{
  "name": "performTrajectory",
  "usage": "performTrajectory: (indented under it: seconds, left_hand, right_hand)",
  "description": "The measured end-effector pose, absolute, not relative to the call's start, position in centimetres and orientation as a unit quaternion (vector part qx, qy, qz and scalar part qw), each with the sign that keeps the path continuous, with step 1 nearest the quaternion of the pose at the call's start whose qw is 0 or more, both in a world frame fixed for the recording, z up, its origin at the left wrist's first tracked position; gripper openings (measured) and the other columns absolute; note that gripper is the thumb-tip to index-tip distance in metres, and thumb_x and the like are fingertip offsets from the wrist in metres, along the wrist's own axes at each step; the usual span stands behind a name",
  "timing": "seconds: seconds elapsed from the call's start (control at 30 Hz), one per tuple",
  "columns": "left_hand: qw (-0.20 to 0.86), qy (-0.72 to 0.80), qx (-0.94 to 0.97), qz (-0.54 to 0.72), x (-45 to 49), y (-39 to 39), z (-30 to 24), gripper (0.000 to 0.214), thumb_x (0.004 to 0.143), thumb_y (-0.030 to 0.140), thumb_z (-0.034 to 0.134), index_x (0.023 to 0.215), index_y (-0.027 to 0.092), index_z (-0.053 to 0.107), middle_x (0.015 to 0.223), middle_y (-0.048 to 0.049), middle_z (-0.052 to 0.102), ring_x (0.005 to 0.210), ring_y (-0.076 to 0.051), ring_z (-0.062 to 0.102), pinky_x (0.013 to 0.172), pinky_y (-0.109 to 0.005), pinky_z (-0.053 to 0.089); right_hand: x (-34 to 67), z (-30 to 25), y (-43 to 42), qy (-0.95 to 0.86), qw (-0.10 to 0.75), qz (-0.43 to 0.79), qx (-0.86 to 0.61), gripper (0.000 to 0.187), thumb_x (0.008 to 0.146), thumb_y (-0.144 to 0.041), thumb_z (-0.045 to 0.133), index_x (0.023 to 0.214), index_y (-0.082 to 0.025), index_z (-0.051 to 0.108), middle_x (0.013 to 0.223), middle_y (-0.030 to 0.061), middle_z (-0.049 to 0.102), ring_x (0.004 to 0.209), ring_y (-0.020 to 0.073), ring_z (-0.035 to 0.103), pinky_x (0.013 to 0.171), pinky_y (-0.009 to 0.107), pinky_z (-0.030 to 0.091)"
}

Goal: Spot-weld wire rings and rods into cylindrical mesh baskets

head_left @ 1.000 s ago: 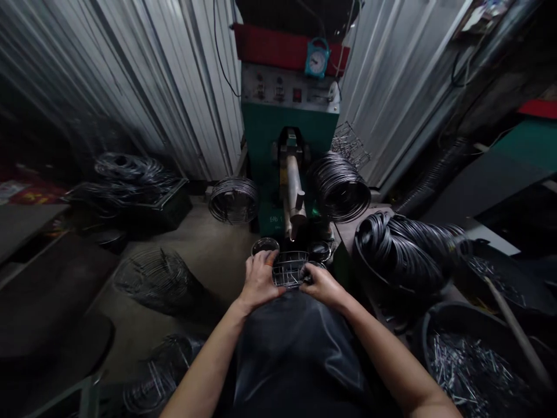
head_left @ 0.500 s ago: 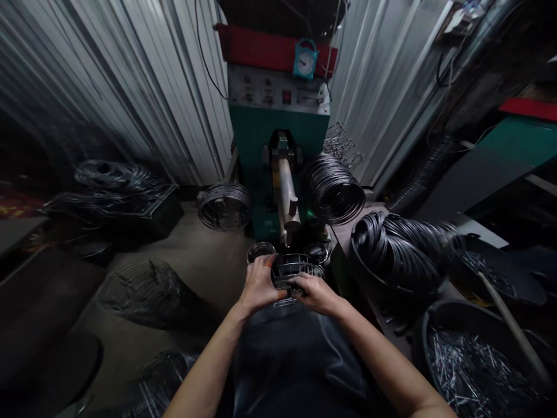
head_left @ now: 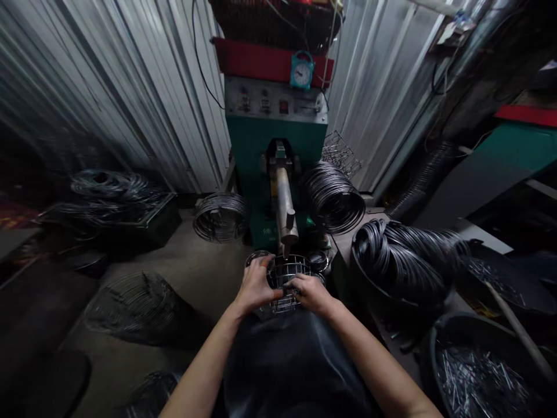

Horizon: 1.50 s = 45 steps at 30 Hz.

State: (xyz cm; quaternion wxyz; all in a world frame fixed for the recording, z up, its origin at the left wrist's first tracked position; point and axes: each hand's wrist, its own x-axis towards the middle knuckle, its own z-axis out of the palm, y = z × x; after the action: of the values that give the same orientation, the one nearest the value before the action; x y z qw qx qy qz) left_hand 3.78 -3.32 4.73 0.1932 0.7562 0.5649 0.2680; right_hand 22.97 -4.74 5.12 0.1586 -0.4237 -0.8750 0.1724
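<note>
A small round wire basket (head_left: 285,273) sits between my hands, just under the metal arm tip (head_left: 287,232) of a green machine (head_left: 274,145). My left hand (head_left: 255,285) grips the basket's left side with fingers curled round the wires. My right hand (head_left: 311,292) is closed on its lower right rim. Both forearms reach forward over my dark apron (head_left: 291,366).
Coils of dark wire rings (head_left: 402,255) fill a tub at the right, with more rings (head_left: 333,197) beside the machine. A black tub of short metal rods (head_left: 478,377) stands lower right. Wire cages (head_left: 130,305) lie on the floor at left. Corrugated metal walls stand behind.
The basket has turned in my hands from lying flat to showing its round rim, and rose closer to the arm tip. My right hand shifted left along it.
</note>
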Motion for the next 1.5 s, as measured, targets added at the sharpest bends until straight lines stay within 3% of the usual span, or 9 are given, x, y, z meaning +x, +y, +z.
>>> performTrajectory:
  seconds: [0.53, 0.63, 0.73, 0.83, 1.03, 1.2, 1.5]
  left_hand:
    - [0.190, 0.615, 0.729, 0.235, 4.2, -0.4, 5.6, 0.084, 0.052, 0.038, 0.073, 0.128, 0.017, 0.042, 0.124, -0.0119, 0.051, 0.116, -0.030, 0.046, 0.096, -0.041, 0.039]
    - [0.183, 0.604, 0.738, 0.239, 4.2, 0.3, 5.5, 0.082, 0.054, 0.041, 0.072, 0.127, 0.016, 0.043, 0.124, -0.0129, 0.051, 0.116, -0.030, 0.045, 0.095, -0.041, 0.038]
    - [0.180, 0.605, 0.735, 0.249, 4.2, 0.4, 5.3, 0.083, 0.053, 0.040, 0.074, 0.126, 0.017, 0.044, 0.123, -0.0123, 0.051, 0.115, -0.030, 0.046, 0.095, -0.042, 0.038]
    - [0.179, 0.600, 0.738, 0.251, 4.2, 0.2, 5.3, 0.085, 0.049, 0.038, 0.076, 0.126, 0.019, 0.045, 0.122, -0.0112, 0.051, 0.116, -0.030, 0.046, 0.095, -0.041, 0.039]
    - [0.148, 0.601, 0.741, 0.261, 4.2, -0.2, 6.0, 0.088, 0.049, 0.039, 0.076, 0.128, 0.018, 0.043, 0.124, -0.0122, 0.050, 0.119, -0.030, 0.043, 0.100, -0.044, 0.034]
    - [0.244, 0.605, 0.713, 0.258, 3.9, 1.1, 5.2, 0.083, 0.048, 0.036, 0.078, 0.124, 0.020, 0.048, 0.122, -0.0104, 0.054, 0.114, -0.028, 0.050, 0.096, -0.040, 0.040]
    - [0.199, 0.650, 0.687, 0.257, 4.7, 2.2, 5.5, 0.081, 0.054, 0.044, 0.073, 0.126, 0.018, 0.045, 0.126, -0.0127, 0.052, 0.119, -0.029, 0.044, 0.095, -0.039, 0.037]
  right_hand:
    - [21.8, 5.0, -2.8, -0.840, 0.218, 0.127, -0.481, 0.020, 0.083, -0.014, 0.056, 0.097, -0.022, 0.067, 0.097, 0.0050, 0.068, 0.087, 0.0164, 0.065, 0.076, 0.023, 0.050]
    - [21.8, 4.7, -2.9, -0.822, 0.284, 0.131, -0.476, 0.017, 0.084, -0.020, 0.056, 0.096, -0.022, 0.067, 0.098, 0.0057, 0.068, 0.087, 0.0166, 0.065, 0.075, 0.024, 0.050]
    - [22.3, 4.0, -4.0, -0.785, 0.390, 0.151, -0.457, 0.024, 0.085, -0.024, 0.054, 0.108, -0.021, 0.063, 0.107, 0.0079, 0.066, 0.097, 0.0176, 0.063, 0.083, 0.027, 0.050]
    - [23.1, 2.8, -5.5, -0.734, 0.444, 0.195, -0.476, 0.024, 0.085, -0.023, 0.053, 0.106, -0.021, 0.063, 0.101, 0.0069, 0.068, 0.094, 0.0182, 0.063, 0.084, 0.031, 0.050]
    - [24.4, -2.2, -9.2, -0.689, 0.409, 0.276, -0.531, 0.022, 0.079, -0.022, 0.052, 0.092, -0.018, 0.069, 0.089, 0.0083, 0.071, 0.083, 0.0208, 0.066, 0.076, 0.032, 0.052]
    - [25.0, -6.6, -12.6, -0.630, 0.335, 0.362, -0.600, 0.022, 0.076, -0.031, 0.054, 0.072, -0.015, 0.069, 0.065, 0.0062, 0.068, 0.062, 0.0189, 0.064, 0.058, 0.027, 0.050]
    - [25.4, -8.0, -13.5, -0.604, 0.353, 0.355, -0.620, 0.031, 0.075, -0.041, 0.055, 0.060, -0.016, 0.065, 0.052, 0.0003, 0.059, 0.051, 0.0140, 0.056, 0.049, 0.023, 0.044]
